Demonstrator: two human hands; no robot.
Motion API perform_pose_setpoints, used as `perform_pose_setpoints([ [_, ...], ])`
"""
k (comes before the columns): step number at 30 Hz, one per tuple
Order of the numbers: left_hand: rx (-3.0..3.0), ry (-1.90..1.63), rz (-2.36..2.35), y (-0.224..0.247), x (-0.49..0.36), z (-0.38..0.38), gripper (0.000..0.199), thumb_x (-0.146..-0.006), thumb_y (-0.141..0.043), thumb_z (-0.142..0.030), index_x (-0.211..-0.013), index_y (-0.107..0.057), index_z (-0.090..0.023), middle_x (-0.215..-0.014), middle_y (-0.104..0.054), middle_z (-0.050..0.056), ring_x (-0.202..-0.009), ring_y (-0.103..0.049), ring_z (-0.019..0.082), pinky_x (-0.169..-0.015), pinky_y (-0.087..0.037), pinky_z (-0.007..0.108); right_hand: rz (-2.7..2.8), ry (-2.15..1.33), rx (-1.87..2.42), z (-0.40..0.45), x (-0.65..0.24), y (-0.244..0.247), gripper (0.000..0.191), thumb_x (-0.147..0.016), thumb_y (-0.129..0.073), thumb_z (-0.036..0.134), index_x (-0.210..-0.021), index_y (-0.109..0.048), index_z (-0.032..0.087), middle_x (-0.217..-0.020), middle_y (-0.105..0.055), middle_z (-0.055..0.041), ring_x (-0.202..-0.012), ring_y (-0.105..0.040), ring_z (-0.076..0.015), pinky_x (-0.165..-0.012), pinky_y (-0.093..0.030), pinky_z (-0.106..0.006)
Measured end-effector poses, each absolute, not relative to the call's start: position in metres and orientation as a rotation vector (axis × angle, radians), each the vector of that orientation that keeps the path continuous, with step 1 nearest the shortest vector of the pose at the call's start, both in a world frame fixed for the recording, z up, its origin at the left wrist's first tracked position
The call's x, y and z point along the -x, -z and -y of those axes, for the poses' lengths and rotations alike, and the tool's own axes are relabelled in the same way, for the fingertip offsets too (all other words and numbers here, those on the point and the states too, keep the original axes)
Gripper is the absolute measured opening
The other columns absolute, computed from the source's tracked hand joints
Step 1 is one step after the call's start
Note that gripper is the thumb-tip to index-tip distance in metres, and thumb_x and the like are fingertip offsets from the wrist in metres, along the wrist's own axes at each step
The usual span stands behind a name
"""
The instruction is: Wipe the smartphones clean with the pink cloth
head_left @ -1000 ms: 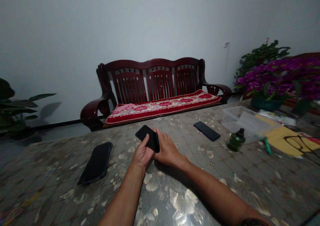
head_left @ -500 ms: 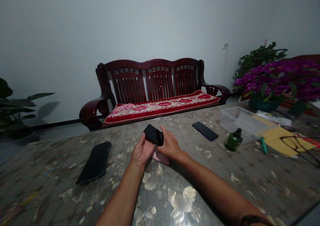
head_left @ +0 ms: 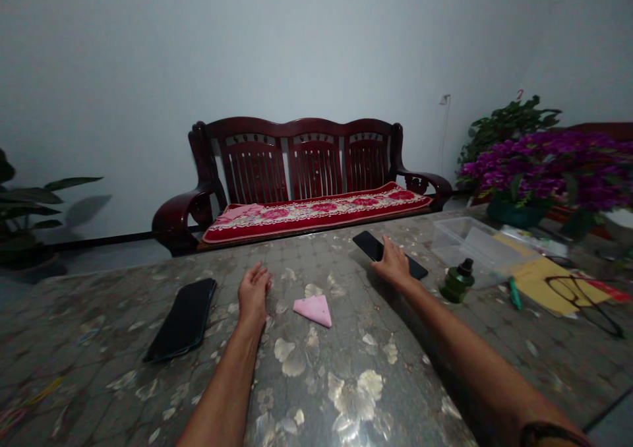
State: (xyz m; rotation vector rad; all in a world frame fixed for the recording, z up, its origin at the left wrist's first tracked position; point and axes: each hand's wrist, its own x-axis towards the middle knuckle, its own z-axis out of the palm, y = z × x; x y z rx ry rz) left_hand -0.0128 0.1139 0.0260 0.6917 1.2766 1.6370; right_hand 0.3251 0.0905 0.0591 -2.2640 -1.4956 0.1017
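Note:
My right hand [head_left: 394, 264] is over the right side of the table, with its thumb and fingers closed on a black phone [head_left: 367, 244]. Just right of the hand shows the end of a dark phone [head_left: 417, 268], close to the held one; my hand hides where they meet. My left hand [head_left: 254, 290] holds nothing, its fingers loosely bent and apart, low over the table. Between my hands lies a folded pink cloth [head_left: 315, 310]. To the left of my left hand is a larger black phone or tablet [head_left: 182, 320], lying flat.
A green spray bottle [head_left: 457, 281] stands right of my right hand, near a clear plastic box [head_left: 455, 239]. Beyond are a green pen [head_left: 515, 294], a yellow envelope [head_left: 544, 285], glasses [head_left: 586, 295] and purple flowers [head_left: 554, 163]. Coloured bands [head_left: 30, 404] lie front left.
My right hand has carried the black phone from the middle to the right, beside the other phone. My left hand let go of it and moved left. The pink cloth is now uncovered.

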Motion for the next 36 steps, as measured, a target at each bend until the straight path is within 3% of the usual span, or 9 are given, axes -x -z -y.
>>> perform_pose_setpoints([
  [4,-0.964,-1.624,-1.431,-0.016,0.014,-0.116,0.027,-0.071,-0.067,-0.006,-0.094,-0.072,-0.020,-0.105,-0.074,0.008,-0.109,-0.067,0.025,-0.107,-0.044,0.040,1.463,-0.042,2.394,-0.092,-0.355,-0.055,0.090,-0.075,-0.066,0.032,-0.154,-0.028,0.013,-0.137,-0.055,-0.0192,-0.126,-0.049,-0.0363,-0.102,-0.038,-0.044],
  [8,-1.025,-1.543,-1.496,-0.016,0.010,-0.112,0.029,-0.068,-0.065,-0.002,-0.088,-0.073,-0.021,-0.098,-0.075,0.008,-0.104,-0.068,0.027,-0.106,-0.044,0.042,1.414,-0.022,2.452,-0.091,-0.369,-0.051,0.091,-0.074,-0.068,0.037,-0.153,-0.030,0.013,-0.134,-0.057,-0.0194,-0.125,-0.050,-0.0371,-0.100,-0.040,-0.044],
  [13,-1.185,-1.443,-1.632,-0.017,0.009,-0.111,0.031,-0.071,-0.064,-0.003,-0.095,-0.074,-0.019,-0.100,-0.075,0.010,-0.097,-0.069,0.029,-0.099,-0.048,0.043,1.405,-0.019,2.490,-0.089,-0.377,-0.049,0.090,-0.076,-0.070,0.042,-0.151,-0.033,0.012,-0.135,-0.056,-0.0209,-0.126,-0.050,-0.0380,-0.100,-0.041,-0.045],
  [25,-1.267,-1.390,-1.671,-0.015,0.009,-0.111,0.030,-0.069,-0.065,-0.004,-0.092,-0.075,-0.021,-0.100,-0.075,0.008,-0.098,-0.068,0.026,-0.100,-0.046,0.038,1.402,-0.037,2.541,-0.093,-0.396,-0.038,0.093,-0.078,-0.070,0.054,-0.151,-0.032,0.011,-0.139,-0.055,-0.0192,-0.127,-0.051,-0.0371,-0.099,-0.042,-0.042],
  [36,-1.575,-1.179,-1.872,-0.007,0.012,-0.115,0.034,-0.082,-0.056,-0.010,-0.111,-0.073,-0.016,-0.110,-0.074,0.008,-0.099,-0.069,0.021,-0.090,-0.052,0.029,1.508,-0.042,2.513,-0.093,-0.407,-0.029,0.086,-0.081,-0.066,0.059,-0.148,-0.039,0.013,-0.140,-0.054,-0.0176,-0.127,-0.051,-0.0368,-0.099,-0.041,-0.040],
])
